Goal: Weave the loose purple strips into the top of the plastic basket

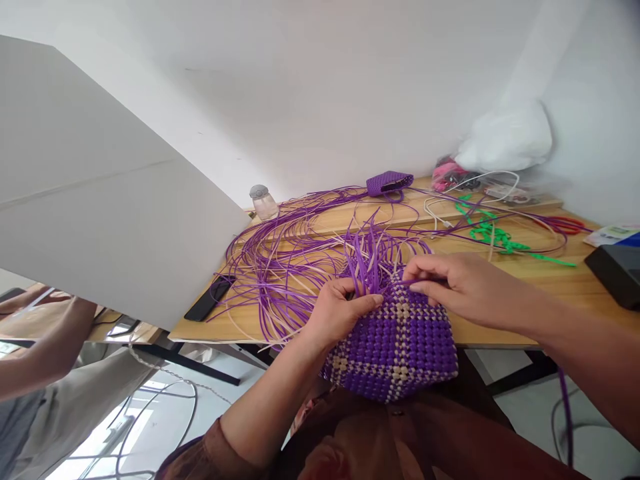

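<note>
A purple and beige woven basket (425,340) rests against my lap and the table's front edge, its checked side facing me. Loose purple and beige strips (367,257) stick up from its upper edge. My left hand (343,307) grips that edge, thumb pressed on the weave near the base of the strips. At the edge's right part, my right hand (440,280) pinches a purple strip (411,282) between thumb and fingers. What the left fingers do behind the weave is hidden.
Long purple strips (270,267) spread across the wooden table's left side. Behind lie a small purple woven piece (389,181), a lidded jar (263,202), green strips (493,230) and red-handled scissors (567,223). A black phone (210,298) lies by the grey partition (100,180); another person's arm (55,340) shows beyond.
</note>
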Demonstrator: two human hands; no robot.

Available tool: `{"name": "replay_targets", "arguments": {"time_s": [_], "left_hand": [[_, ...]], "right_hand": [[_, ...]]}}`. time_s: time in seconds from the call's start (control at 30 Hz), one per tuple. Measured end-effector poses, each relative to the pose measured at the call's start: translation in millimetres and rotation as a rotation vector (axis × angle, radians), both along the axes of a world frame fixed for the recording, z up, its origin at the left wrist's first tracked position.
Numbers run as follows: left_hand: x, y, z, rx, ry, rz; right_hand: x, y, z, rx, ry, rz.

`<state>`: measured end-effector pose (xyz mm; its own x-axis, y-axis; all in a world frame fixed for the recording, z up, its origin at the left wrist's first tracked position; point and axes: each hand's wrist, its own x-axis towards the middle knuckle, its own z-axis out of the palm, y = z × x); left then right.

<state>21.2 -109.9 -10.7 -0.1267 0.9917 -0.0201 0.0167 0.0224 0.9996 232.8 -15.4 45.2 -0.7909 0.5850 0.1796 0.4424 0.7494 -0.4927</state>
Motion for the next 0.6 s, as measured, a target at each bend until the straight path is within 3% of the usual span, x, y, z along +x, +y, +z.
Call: {"name": "replay_targets", "arguments": {"time_s": [0.1, 0.23, 0.37, 0.5, 0.6], "left_hand": [[0, 0, -0.1, -0.003, 0.009, 0.005], [1, 0, 2.0, -0.003, 0.02, 0.003], [0, 2, 2.0, 0.029, 0.061, 0.005], [-1, 0, 1.0, 0.072, 0.108, 0.0], [0, -2, 2.7, 0.066, 0.101, 0.003]], "right_hand": [[1, 11, -1.5, 0.078, -0.044, -0.003], [5, 4, 7.0, -0.013, 0.024, 0.039], [2, -16, 17.3, -0.098, 0.135, 0.225], [-10, -22, 12.0, -0.376, 0.234, 0.327], [-21, -15, -1.5, -0.588, 0.265, 0.197]]}}
